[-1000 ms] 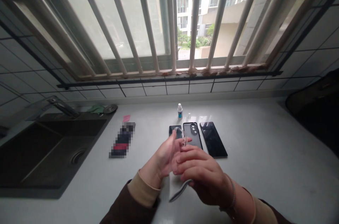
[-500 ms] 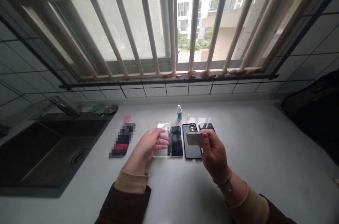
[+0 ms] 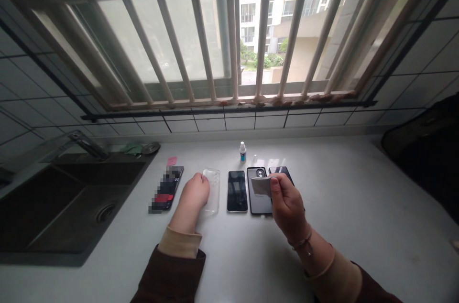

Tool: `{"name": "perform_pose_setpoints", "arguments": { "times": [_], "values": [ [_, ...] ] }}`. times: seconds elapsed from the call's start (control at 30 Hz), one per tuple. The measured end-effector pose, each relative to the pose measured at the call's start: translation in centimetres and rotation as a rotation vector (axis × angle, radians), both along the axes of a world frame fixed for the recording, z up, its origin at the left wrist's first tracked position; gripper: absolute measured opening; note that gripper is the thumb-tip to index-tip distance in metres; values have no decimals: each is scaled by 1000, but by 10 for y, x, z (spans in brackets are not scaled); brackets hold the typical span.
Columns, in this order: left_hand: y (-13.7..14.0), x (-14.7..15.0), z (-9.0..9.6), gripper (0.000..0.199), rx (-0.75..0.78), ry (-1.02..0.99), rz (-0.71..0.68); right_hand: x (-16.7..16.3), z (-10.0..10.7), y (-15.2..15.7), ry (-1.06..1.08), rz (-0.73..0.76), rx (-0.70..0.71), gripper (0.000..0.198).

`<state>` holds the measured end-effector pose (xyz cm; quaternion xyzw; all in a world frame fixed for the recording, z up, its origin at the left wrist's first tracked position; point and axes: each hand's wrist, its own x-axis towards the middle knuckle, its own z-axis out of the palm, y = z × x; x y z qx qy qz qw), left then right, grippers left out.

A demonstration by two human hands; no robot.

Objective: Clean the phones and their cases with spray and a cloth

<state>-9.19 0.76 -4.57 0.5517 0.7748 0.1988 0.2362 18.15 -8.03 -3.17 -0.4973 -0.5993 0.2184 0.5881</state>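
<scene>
Gripping the left edge of a clear, rectangular plastic phone case (image 3: 214, 193) with curled fingers, a person's bare left hand (image 3: 196, 191) is at work over a pale grey countertop (image 3: 233, 250), to the left of a silver-rimmed phone with a glossy dark screen (image 3: 237, 191). The clear case is apart from that phone; whether it lies flat or is slightly raised cannot be told. To the phone's right, the bare right hand (image 3: 287, 198) pinches a folded light-grey cloth (image 3: 261, 186) between thumb and fingers, partly covering from view a black-rimmed case with a grey back (image 3: 260, 205) just beside the phone. Farther right of the phone, a second dark-screened phone (image 3: 280, 170) is partly hidden by that hand. A small white bottle with a blue label (image 3: 243, 152) stands upright beyond the silver-rimmed phone. The step in hand appears to be positioning the clear case, cloth held in reserve. The next move likely calls for a light edge grip, the left fingers loosening only once the case sits steady.
</scene>
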Motion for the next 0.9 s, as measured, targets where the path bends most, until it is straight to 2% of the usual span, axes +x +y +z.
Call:
{"name": "perform_pose_setpoints", "arguments": {
  "times": [0.07,0.27,0.63,0.7,0.77,0.83,0.9],
  "values": [
    [-1,0,5,28,-4,163,-25,0,0,0,-1,2,-2,30],
    [-9,3,13,30,-31,406,-66,0,-1,0,-1,3,-11,30],
    [-14,3,17,32,-47,528,-65,2,-3,1,8,14,-21,29],
    [-16,8,21,31,6,546,-64,2,-4,1,16,9,-22,29],
    [-20,18,25,34,124,554,-71,1,-5,2,25,-6,-30,29],
    [-28,36,26,40,243,522,-91,1,-7,4,29,-30,-37,30],
    [-40,59,24,44,289,459,-181,1,-7,5,25,-56,-41,30]
  ]
}}
